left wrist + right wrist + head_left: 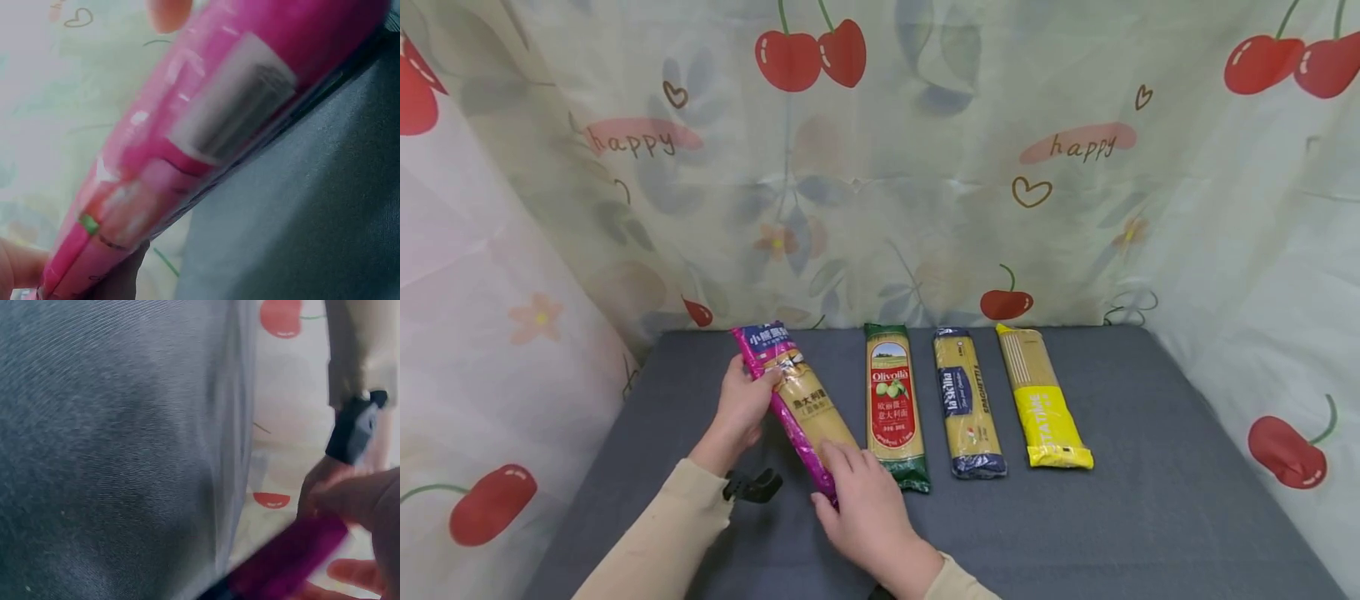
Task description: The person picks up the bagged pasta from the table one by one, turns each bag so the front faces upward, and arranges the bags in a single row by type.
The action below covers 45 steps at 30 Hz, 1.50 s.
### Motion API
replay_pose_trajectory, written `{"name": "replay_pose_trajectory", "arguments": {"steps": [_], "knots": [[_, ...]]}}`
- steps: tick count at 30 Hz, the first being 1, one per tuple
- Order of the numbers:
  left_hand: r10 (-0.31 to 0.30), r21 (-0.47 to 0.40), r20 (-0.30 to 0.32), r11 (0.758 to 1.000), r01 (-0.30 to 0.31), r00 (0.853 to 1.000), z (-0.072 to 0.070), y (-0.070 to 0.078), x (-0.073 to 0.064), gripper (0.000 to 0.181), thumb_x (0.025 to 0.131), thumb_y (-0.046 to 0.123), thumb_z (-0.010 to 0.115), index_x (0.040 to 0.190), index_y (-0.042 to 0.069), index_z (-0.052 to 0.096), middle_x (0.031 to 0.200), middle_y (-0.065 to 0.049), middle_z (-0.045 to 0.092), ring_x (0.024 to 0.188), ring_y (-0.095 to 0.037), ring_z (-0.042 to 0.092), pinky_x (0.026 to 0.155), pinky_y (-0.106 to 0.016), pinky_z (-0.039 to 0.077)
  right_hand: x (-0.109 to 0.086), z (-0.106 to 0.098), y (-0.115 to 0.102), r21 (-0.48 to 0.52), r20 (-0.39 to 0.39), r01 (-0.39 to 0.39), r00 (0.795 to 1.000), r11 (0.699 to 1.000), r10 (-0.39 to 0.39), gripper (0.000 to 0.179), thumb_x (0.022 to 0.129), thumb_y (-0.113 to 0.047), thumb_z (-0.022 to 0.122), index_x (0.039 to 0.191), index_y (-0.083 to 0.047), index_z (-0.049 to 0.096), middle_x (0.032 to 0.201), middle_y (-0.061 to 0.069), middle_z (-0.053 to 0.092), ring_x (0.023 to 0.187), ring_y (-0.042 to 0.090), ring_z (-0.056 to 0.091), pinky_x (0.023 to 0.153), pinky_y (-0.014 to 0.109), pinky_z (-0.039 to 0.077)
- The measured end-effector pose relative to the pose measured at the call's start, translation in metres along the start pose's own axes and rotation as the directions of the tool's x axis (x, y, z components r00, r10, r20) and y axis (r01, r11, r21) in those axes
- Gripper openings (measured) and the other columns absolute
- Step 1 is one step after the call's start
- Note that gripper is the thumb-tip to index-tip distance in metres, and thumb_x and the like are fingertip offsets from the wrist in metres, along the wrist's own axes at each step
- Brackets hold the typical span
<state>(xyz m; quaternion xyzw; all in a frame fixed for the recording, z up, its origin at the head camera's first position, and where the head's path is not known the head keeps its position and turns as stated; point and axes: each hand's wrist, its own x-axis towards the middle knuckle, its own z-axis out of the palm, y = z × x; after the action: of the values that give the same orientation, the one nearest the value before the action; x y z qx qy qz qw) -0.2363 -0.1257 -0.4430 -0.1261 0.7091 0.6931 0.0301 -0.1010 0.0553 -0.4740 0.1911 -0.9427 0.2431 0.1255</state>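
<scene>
A pink-edged spaghetti pack (811,402) slants over the left part of the table, its printed front facing up. My left hand (739,415) grips it near the upper end, thumb across the front. At the lower end my right hand (871,510) holds it, with fingers on the front and the thumb along the edge. In the left wrist view the pink back of the spaghetti pack (150,150) shows a white barcode label, raised off the cloth. The right wrist view catches the pack's blurred pink end (290,556) between thumb and fingers.
Right of the held pack lie a green-and-red Olivoilà spaghetti pack (892,400), a blue-labelled la Sicilia spaghetti pack (967,404) and a yellow pasta pack (1051,417), side by side. Dark grey cloth (1120,533) covers the table. Cherry-print curtains (887,208) enclose the back and sides.
</scene>
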Motion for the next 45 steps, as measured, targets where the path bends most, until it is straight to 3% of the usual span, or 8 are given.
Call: {"name": "replay_pose_trajectory", "arguments": {"steps": [8,15,18,24,29,33,37,45], "knots": [[0.014,-0.02,0.112,1.0,-0.012,0.994,-0.013,0.003,0.0,0.059,0.1,0.016,0.052,0.151,0.015,0.022,0.133,-0.02,0.049,0.111,-0.034,0.057,0.086,-0.045,0.052,0.007,-0.005,0.022,0.284,0.172,-0.181,0.976,0.942,0.136,0.067,0.087,-0.055,0.065,0.14,-0.016,0.049,0.13,-0.003,0.055,0.112,0.013,0.054,0.092,0.037,0.048],[0.044,-0.054,0.218,0.998,-0.033,0.975,-0.016,0.004,-0.002,0.062,0.099,0.013,0.054,0.152,0.015,0.022,0.131,-0.023,0.053,0.101,-0.029,0.064,0.082,-0.041,0.054,0.01,-0.002,0.032,0.578,0.364,-0.338,0.921,0.742,0.136,0.07,0.09,-0.04,0.068,0.148,-0.021,0.035,0.124,0.005,0.056,0.086,0.009,0.062,0.069,0.029,0.053],[0.06,-0.064,0.232,0.997,-0.046,0.971,-0.015,0.001,-0.003,0.061,0.099,0.012,0.055,0.152,0.015,0.023,0.13,-0.023,0.053,0.101,-0.029,0.064,0.084,-0.042,0.053,0.008,0.002,0.032,0.605,0.403,-0.384,0.903,0.697,0.148,0.072,0.09,-0.039,0.068,0.15,-0.025,0.03,0.12,0.005,0.056,0.085,0.01,0.061,0.067,0.032,0.052],[0.056,-0.057,0.226,0.997,-0.044,0.973,-0.014,-0.006,-0.001,0.06,0.1,0.013,0.054,0.152,0.016,0.024,0.131,-0.023,0.053,0.103,-0.03,0.063,0.086,-0.043,0.052,0.004,0.011,0.034,0.633,0.406,-0.403,0.9,0.661,0.161,0.075,0.09,-0.035,0.069,0.151,-0.028,0.025,0.111,0.002,0.057,0.078,0.015,0.058,0.063,0.032,0.049],[0.116,0.088,0.201,0.987,-0.136,0.973,-0.009,-0.012,-0.001,0.056,0.101,0.018,0.052,0.151,0.015,0.025,0.125,-0.022,0.056,0.099,-0.03,0.063,0.078,-0.041,0.054,0.003,0.015,0.033,0.651,0.383,-0.401,0.907,0.645,0.177,0.075,0.091,-0.033,0.069,0.152,-0.022,0.027,0.106,0.002,0.056,0.076,0.016,0.056,0.061,0.032,0.048],[0.166,0.245,0.186,0.947,-0.209,0.969,-0.006,-0.018,-0.003,0.046,0.101,0.021,0.051,0.14,0.006,0.032,0.116,-0.021,0.06,0.092,-0.027,0.064,0.072,-0.038,0.055,0.0,0.018,0.032,0.644,0.367,-0.403,0.909,0.65,0.2,0.076,0.09,-0.032,0.07,0.151,-0.018,0.028,0.105,0.002,0.056,0.078,0.015,0.055,0.061,0.032,0.047],[0.159,0.318,0.175,0.925,-0.209,0.972,-0.006,-0.022,-0.005,0.04,0.1,0.023,0.054,0.129,0.002,0.037,0.11,-0.021,0.062,0.086,-0.025,0.064,0.07,-0.037,0.054,-0.002,0.021,0.032,0.618,0.353,-0.406,0.908,0.673,0.224,0.075,0.09,-0.03,0.071,0.151,-0.018,0.03,0.105,0.001,0.056,0.078,0.014,0.055,0.06,0.032,0.048],[0.106,0.298,0.217,0.939,-0.17,0.97,-0.006,-0.029,-0.006,0.058,0.095,0.03,0.063,0.14,0.014,0.03,0.11,-0.02,0.062,0.087,-0.026,0.066,0.069,-0.038,0.055,0.0,0.024,0.031,0.59,0.348,-0.425,0.901,0.687,0.258,0.075,0.09,-0.027,0.07,0.151,-0.016,0.028,0.101,-0.002,0.057,0.077,0.013,0.056,0.06,0.031,0.049]]}}
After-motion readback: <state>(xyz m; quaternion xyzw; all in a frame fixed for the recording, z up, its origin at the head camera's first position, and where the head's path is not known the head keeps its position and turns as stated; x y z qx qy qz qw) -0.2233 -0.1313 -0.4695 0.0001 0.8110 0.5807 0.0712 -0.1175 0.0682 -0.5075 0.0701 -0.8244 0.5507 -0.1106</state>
